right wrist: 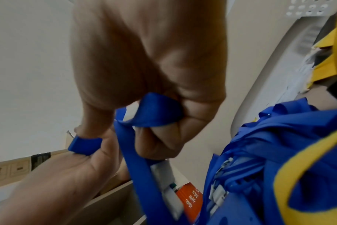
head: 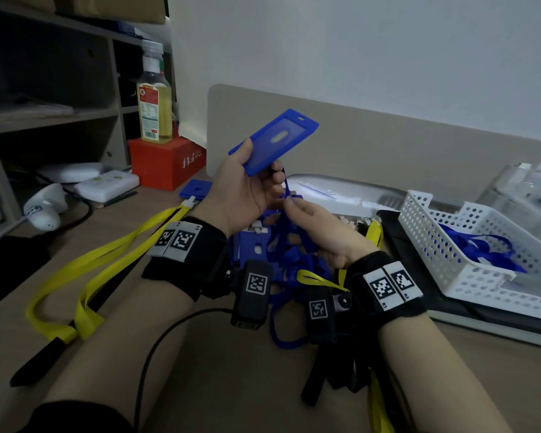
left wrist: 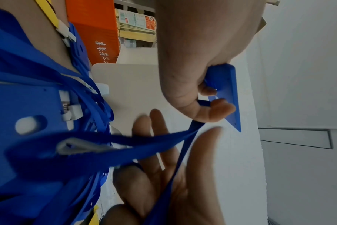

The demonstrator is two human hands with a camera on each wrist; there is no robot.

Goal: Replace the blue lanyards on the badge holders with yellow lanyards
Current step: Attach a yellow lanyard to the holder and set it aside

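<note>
My left hand (head: 253, 182) is raised over the desk and grips a blue badge holder (head: 275, 140) by its lower end, thumb on top; its slotted end points up and right. A blue lanyard (head: 286, 185) runs down from under my left fingers. My right hand (head: 292, 203), just below, has its fingers curled round this strap (right wrist: 156, 112). The white clip (right wrist: 167, 185) hangs on the strap below that hand. Under both hands lies a pile of blue holders and lanyards (head: 263, 248). Yellow lanyards (head: 107, 260) lie at the left, one clipped to a blue holder (head: 196, 189).
A white perforated basket (head: 444, 245) holding blue lanyards stands at the right on a dark pad. A red box (head: 166, 162) with a bottle (head: 154, 98) on it stands at the back left, beside shelves. A beige panel (head: 388, 145) closes the desk's far side. A black cable (head: 156, 345) crosses the front.
</note>
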